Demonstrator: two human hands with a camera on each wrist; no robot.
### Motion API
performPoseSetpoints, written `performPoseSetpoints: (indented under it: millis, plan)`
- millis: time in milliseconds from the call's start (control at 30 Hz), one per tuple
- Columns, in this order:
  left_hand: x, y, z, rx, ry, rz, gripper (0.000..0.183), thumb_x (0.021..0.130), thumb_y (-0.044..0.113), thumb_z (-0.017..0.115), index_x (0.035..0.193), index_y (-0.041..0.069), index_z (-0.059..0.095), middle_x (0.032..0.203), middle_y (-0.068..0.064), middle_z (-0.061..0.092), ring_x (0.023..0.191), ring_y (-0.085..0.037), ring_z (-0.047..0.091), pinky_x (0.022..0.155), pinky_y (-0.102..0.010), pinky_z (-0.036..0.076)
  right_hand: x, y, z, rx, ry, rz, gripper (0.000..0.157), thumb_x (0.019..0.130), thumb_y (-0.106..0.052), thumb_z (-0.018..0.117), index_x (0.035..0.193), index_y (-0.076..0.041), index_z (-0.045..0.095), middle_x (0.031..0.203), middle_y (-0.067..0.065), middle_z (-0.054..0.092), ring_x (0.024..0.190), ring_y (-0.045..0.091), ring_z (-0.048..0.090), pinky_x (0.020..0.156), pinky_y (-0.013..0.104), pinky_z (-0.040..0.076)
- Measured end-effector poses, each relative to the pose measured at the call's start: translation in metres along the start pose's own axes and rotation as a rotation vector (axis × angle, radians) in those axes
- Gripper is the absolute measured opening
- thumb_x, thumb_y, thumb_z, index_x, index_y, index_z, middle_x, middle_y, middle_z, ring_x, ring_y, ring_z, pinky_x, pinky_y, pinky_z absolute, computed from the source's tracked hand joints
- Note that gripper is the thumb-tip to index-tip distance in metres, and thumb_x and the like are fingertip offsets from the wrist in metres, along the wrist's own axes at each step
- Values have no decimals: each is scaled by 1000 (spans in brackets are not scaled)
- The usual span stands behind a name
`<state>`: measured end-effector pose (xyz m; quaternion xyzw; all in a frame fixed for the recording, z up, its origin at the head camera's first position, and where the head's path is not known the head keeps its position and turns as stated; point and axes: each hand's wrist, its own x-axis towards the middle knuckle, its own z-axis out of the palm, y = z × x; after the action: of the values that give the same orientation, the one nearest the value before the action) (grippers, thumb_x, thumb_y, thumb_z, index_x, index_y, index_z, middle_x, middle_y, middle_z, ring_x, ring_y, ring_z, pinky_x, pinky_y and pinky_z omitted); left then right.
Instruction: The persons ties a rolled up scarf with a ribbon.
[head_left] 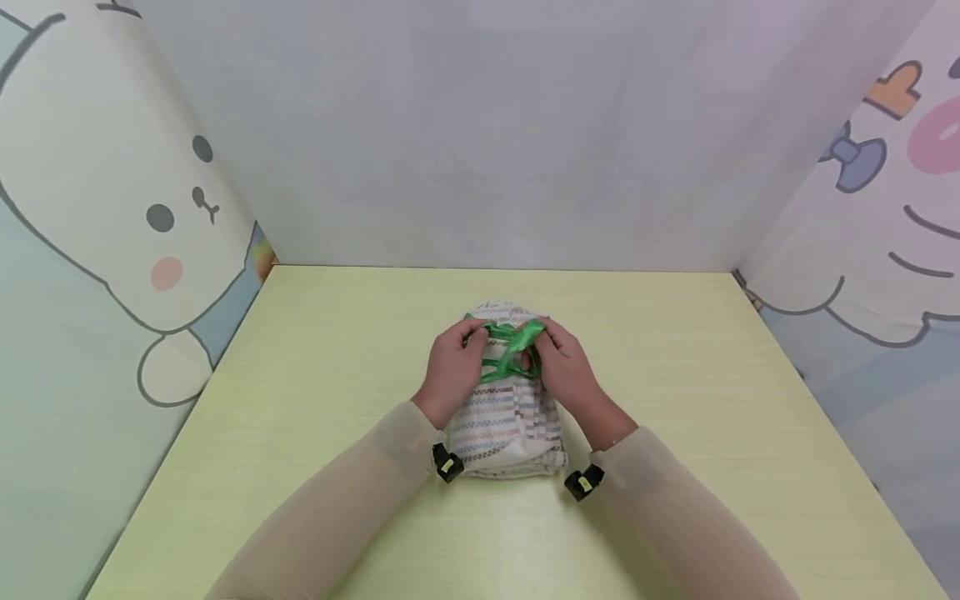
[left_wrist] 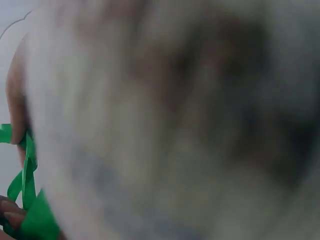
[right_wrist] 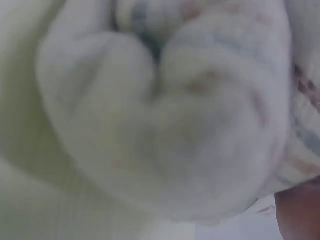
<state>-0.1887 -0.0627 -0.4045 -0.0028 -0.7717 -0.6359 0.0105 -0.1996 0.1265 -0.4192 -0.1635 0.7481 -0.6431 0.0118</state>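
A folded white cloth (head_left: 491,425) with blue, pink and brown woven stripes lies lengthwise as a bundle. Green ribbon (head_left: 517,343) crosses its upper half in loops. My left hand (head_left: 450,367) pinches the ribbon between thumb and finger on the left side. From the right, my right hand (head_left: 566,367) pinches a wider stretch of it, raised over the bundle. The left wrist view has the cloth (left_wrist: 125,150) blurred and close, with loops of ribbon (left_wrist: 40,220) and fingertips at its left edge. In the right wrist view, the rolled end of the cloth (right_wrist: 200,140) fills the middle.
The bundle rests on a pale yellow-green tabletop (head_left: 337,350). A plain whitish backdrop (head_left: 487,150) rises behind the far edge. Panels with cartoon animals stand at left and right. Each wrist wears a small black camera over a beige sleeve (head_left: 352,500).
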Motion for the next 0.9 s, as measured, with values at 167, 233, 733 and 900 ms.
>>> performPoseSetpoints:
  millis: [167,233,733,900]
  plan:
    - [2,-5,-2,-10,20,6,25,108,28,54,123,19,73,141,1,59,122,-16,55,102,-42,46,-9,6,-4,174,139,182,35,115,-23,32,120,2,56,101,15,62,89,20,63,81,31,55]
    - [3,-7,-2,-14,20,0,24,108,27,56,122,18,73,135,1,62,119,-17,57,100,-43,47,-12,9,-5,269,190,253,35,115,-21,30,126,2,54,105,14,62,93,19,65,87,32,56]
    - [-2,-21,-21,-110,128,-11,26,104,21,61,125,9,70,111,-5,68,102,-20,68,91,-39,53,-25,23,-44,913,416,361,32,113,-30,41,124,-4,57,105,10,70,104,23,68,109,40,45]
    - [-6,-26,-32,-154,164,-21,25,105,17,60,126,6,69,115,-6,69,106,-25,70,98,-40,53,-29,24,-54,992,457,369,34,111,-29,44,129,-2,54,109,13,67,102,23,66,110,39,44]
